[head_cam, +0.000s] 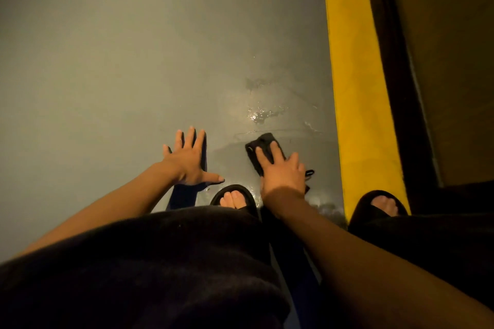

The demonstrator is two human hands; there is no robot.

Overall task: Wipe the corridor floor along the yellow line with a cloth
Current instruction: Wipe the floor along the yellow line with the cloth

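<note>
The person crouches over a smooth grey corridor floor [120, 61], seen from above past dark clothing on the knees. The right hand [283, 172] lies palm down on a dark, folded cloth [263, 148], its fingers laid fairly straight over the near part of the fabric and pressing it to the floor; the far end of the cloth sticks out beyond the fingertips. A small dark loop of the cloth shows just beside the hand on its outer side.

The left hand [188, 157] is spread wide and flat, fingers straight and apart, thumb pointing toward the right hand. It holds nothing; whether its palm touches the floor cannot be told, though its dark shadow lies close under it.

Beyond the right hand, a patch of glistening wet streaks [264, 113] marks the floor. Further out on the right hand's outer side runs a broad painted yellow line [355, 75], apart from the cloth, with a dark border strip [395, 75] along its far edge.

Close behind the hands are two feet in black open-toed slippers: one [235, 199] between the hands, the other [379, 207] resting on the yellow line.
</note>
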